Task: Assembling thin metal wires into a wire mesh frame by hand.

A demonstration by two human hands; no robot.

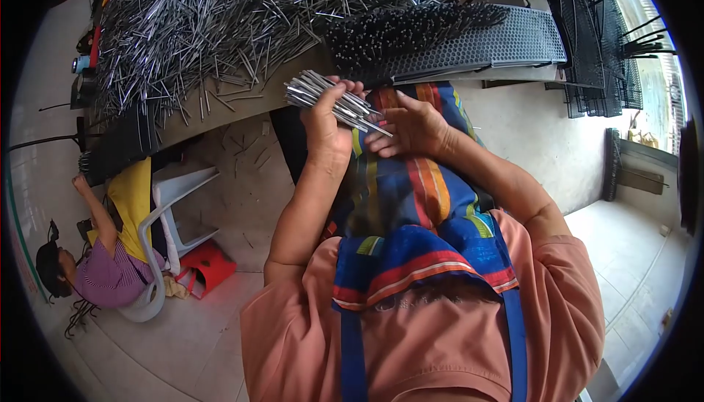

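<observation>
left hand [328,120] clutching metal rods [334,99], right hand [411,127] touching
</observation>
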